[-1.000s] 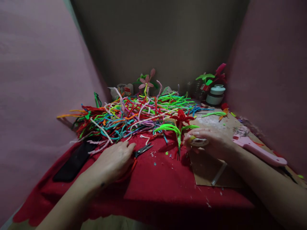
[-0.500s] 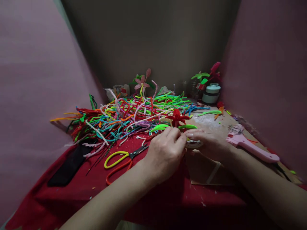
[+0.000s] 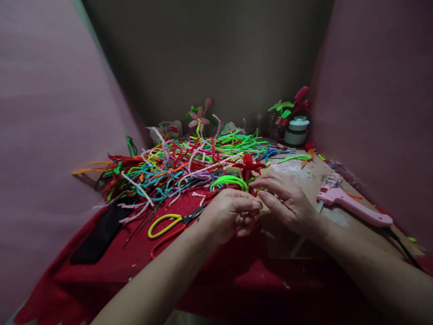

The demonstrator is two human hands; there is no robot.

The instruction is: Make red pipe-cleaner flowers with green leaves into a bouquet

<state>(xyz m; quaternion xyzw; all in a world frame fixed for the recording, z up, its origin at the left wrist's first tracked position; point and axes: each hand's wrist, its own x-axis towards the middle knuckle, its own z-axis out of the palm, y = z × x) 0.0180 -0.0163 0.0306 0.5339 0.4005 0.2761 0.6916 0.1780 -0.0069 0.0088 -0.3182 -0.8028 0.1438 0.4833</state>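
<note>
A red pipe cleaner flower (image 3: pixel 248 164) stands upright above my hands, with bright green pipe cleaner leaves (image 3: pixel 230 181) arching out to its left. My left hand (image 3: pixel 233 212) is closed in a pinch at the lower part of its stem, which the fingers mostly hide. On the other side, my right hand (image 3: pixel 287 201) has its fingers stretched toward the stem, with thumb and forefinger apart. The right fingertips are at or very near the stem; whether they touch is unclear.
A heap of colourful pipe cleaners (image 3: pixel 189 158) covers the back left. Yellow-and-red-handled scissors (image 3: pixel 169 228) and a black phone-like slab (image 3: pixel 98 239) lie left. A pink glue gun (image 3: pixel 355 205) rests on a board (image 3: pixel 314 180) at right. Behind stand a jar (image 3: pixel 297 131) and pink flower (image 3: pixel 199 118).
The white round item under my right hand is no longer visible. My right fingers have loosened and spread beside the stem, while my left hand has turned, showing its curled fingers.
</note>
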